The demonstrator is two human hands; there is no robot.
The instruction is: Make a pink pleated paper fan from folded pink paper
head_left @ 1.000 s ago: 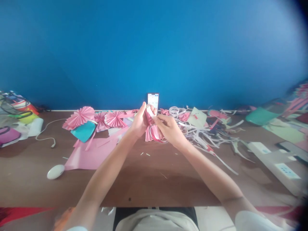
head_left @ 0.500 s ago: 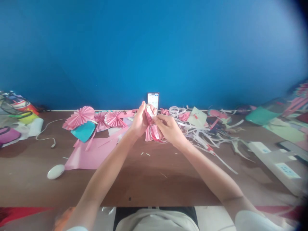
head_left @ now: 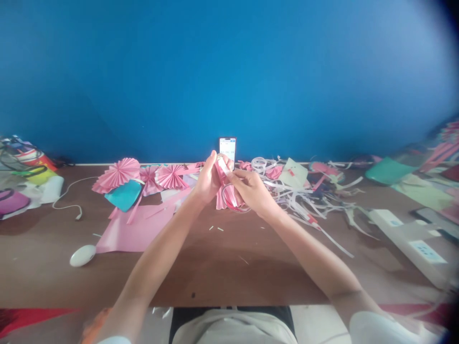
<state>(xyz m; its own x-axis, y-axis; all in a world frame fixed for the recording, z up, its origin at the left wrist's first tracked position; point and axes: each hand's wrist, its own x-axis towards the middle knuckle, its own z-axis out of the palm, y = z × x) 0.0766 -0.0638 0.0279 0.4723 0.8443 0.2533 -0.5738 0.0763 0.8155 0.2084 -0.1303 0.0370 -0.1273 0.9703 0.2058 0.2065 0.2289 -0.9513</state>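
Over the middle of the table, my left hand (head_left: 209, 180) is closed around a pleated pink paper piece (head_left: 225, 197) that hangs below my palm. A short white strip (head_left: 224, 166) lies along the top of that piece. My right hand (head_left: 249, 190) pinches the lower end of the strip between thumb and forefinger. Thin loops of red and white show under the right fingers; I cannot make out what they belong to. Part of the pink piece is hidden behind my fingers.
A phone (head_left: 227, 147) leans upright against the blue wall. Pink paper fans (head_left: 172, 177), a pink sheet (head_left: 138, 234) and a white mouse (head_left: 82, 256) are on the left. White paper strips (head_left: 299, 200) tangle on the right, near a power strip (head_left: 409, 241).
Both hands keep almost the same place and hold. The whole view has shifted very slightly.
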